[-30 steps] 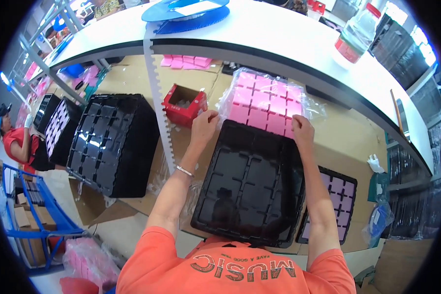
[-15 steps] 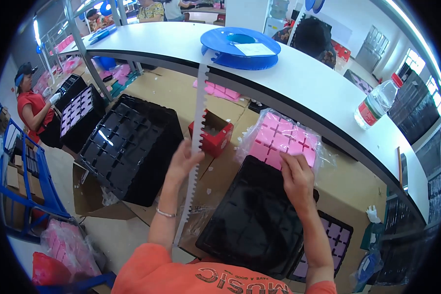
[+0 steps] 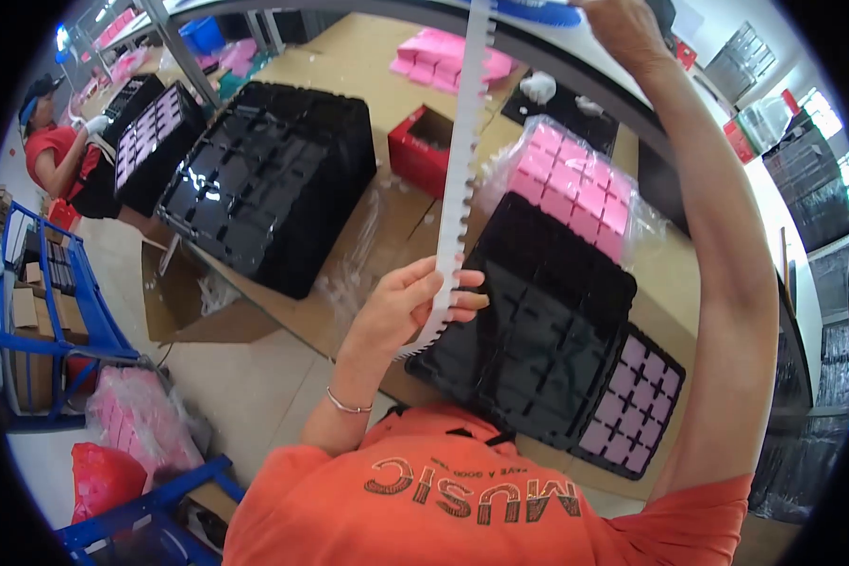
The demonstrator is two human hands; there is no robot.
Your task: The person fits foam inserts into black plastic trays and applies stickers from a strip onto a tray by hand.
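A long white strip with a toothed edge (image 3: 459,165) hangs from the top of the view. My left hand (image 3: 410,307) has its fingers around the strip's lower part, above the black tray. At the upper edge my right hand (image 3: 625,28) is raised beside the blue reel (image 3: 538,11), its fingers partly cut off by the frame. Whether it touches the reel I cannot make out. Under my left hand lie black moulded trays (image 3: 528,349) with cross-shaped ridges. Behind them sits a pink foam block (image 3: 575,179) in clear plastic.
A stack of black trays (image 3: 264,179) stands on the left, near an open red box (image 3: 422,146). A tray with lilac foam squares (image 3: 634,406) lies at right. The shelf's metal edge crosses overhead, bearing a plastic bottle (image 3: 759,127). A co-worker (image 3: 61,151) stands far left.
My right hand has risen from the pink foam to the reel. My left hand has moved down and right, closing on the strip. The view has shifted, and the strip now leans right.
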